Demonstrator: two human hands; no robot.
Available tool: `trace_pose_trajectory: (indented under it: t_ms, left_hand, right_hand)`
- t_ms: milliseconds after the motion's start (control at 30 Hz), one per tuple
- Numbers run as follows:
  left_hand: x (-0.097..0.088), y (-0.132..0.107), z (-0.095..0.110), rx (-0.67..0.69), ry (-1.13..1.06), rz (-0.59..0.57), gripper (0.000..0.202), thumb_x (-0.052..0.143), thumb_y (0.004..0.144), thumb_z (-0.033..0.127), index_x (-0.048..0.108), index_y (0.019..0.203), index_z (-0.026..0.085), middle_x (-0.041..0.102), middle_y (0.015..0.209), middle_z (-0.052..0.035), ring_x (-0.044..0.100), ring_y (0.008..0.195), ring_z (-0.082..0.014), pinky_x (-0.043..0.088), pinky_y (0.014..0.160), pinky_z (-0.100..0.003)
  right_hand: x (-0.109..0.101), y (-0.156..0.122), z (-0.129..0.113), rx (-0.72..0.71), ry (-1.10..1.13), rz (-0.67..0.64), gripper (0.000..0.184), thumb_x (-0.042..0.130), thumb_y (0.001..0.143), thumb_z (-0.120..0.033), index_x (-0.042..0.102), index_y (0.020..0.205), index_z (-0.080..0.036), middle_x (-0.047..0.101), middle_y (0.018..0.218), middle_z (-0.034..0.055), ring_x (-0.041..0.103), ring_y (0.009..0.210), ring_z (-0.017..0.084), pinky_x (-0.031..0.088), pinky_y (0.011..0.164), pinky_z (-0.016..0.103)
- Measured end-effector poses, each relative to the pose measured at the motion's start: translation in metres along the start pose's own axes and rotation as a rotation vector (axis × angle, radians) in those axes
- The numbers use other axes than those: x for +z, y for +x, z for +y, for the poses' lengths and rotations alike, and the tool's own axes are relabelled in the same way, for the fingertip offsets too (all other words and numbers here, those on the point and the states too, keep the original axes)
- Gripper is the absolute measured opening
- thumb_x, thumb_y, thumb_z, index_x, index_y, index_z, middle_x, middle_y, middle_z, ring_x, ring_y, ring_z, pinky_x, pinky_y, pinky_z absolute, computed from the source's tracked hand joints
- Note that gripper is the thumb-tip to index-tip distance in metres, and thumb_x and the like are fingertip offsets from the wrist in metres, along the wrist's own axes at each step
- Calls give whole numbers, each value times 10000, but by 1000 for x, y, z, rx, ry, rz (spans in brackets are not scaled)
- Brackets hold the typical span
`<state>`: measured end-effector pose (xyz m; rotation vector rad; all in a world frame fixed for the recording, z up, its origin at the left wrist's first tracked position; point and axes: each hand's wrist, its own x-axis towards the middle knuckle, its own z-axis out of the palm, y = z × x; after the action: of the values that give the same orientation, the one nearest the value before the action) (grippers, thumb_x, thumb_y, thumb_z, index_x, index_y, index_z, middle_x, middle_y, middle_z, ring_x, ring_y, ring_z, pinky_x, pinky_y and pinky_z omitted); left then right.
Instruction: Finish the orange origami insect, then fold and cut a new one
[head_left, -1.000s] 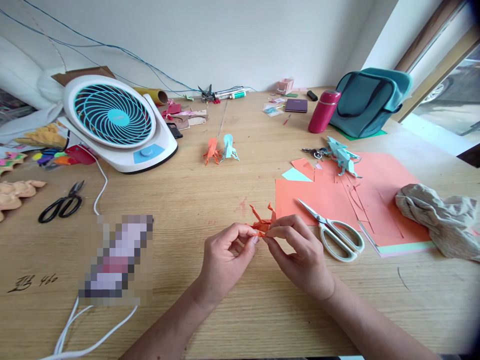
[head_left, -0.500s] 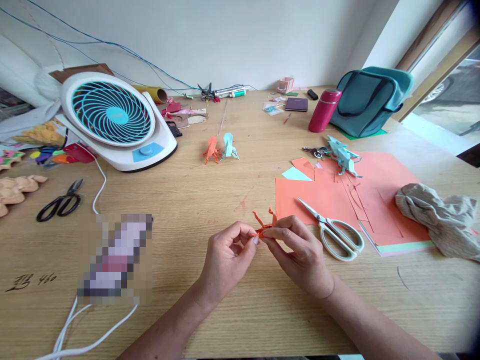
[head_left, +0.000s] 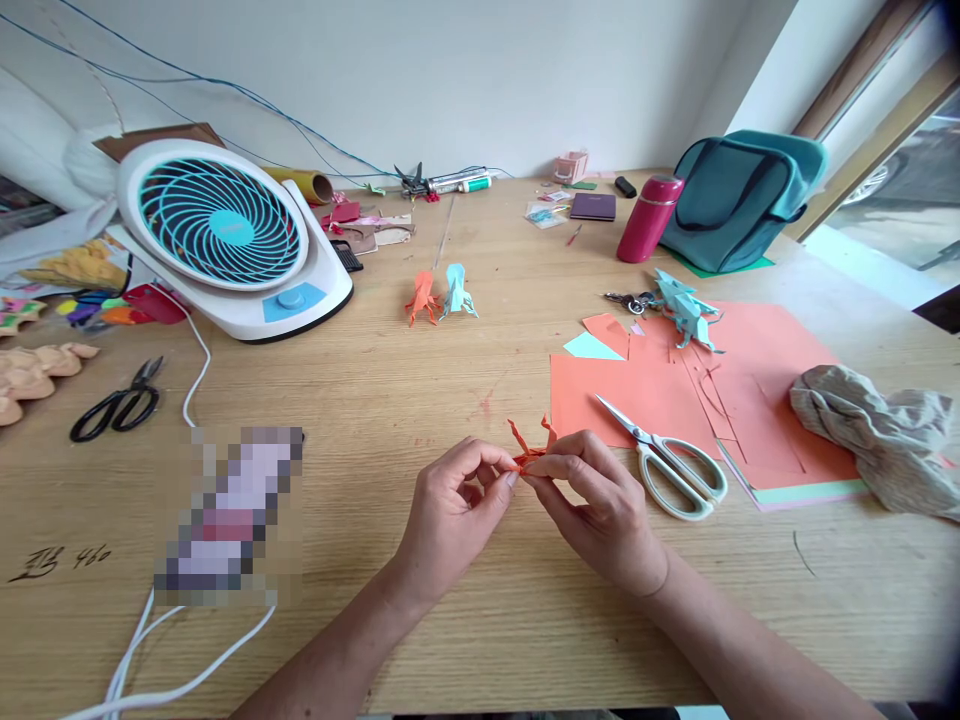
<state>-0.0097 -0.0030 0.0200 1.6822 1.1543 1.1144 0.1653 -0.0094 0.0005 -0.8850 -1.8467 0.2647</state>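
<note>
Between my two hands is a small orange origami figure (head_left: 534, 455) with thin twisted limbs, two of them sticking up. My left hand (head_left: 459, 505) pinches its left end between thumb and forefinger. My right hand (head_left: 600, 500) pinches the same figure from the right, fingertips almost touching those of the left. Most of the folded body is hidden behind the fingers. White-handled scissors (head_left: 679, 470) lie just right of my right hand, partly on orange paper (head_left: 622, 395). Farther back stand a finished-looking orange paper figure (head_left: 424, 297) and a light blue one (head_left: 457, 292).
A fan (head_left: 225, 230) and black-handled scissors (head_left: 120, 400) are on the left, near a blurred-out object (head_left: 232, 510) with white cables. At right are a larger blue origami figure (head_left: 686, 308), keys (head_left: 636, 303), a grey cloth (head_left: 874, 430), a pink flask (head_left: 649, 220) and a teal bag (head_left: 742, 205).
Both hands keep their pinch on the orange origami figure in nearly the same place. Its upright limbs have shifted slightly to the right and down. The view has moved a little.
</note>
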Motion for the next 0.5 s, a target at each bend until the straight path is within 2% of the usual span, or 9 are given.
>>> trace_pose_trajectory:
  t_ms: [133,267,500]
  left_hand:
    - [0,-1,3,-41,-16,1,86,606,891,184,645,815,167,599,707,14,532,612,-87,413,520,-178]
    - [-1,0,3,-18,-6,-9,92,606,901,183,637,815,172,599,716,16,533,618,-84,412,520,-170]
    - [-6,1,0,176,119,-40,95,587,931,146,638,865,192,613,787,15,557,671,-80,432,570,-167]
  right_hand:
    - [-1,-1,0,-13,-1,-14,238,621,903,-17,646,1064,-190,568,904,45,600,789,136,529,670,272]
    - [-2,-1,0,-14,0,-28,224,618,906,-20,646,1056,-185,566,902,49,603,797,141,531,676,274]
    - [-1,1,-2,-3,-5,0,214,619,903,-19,633,1043,-181,573,882,49,593,792,148,529,682,285]
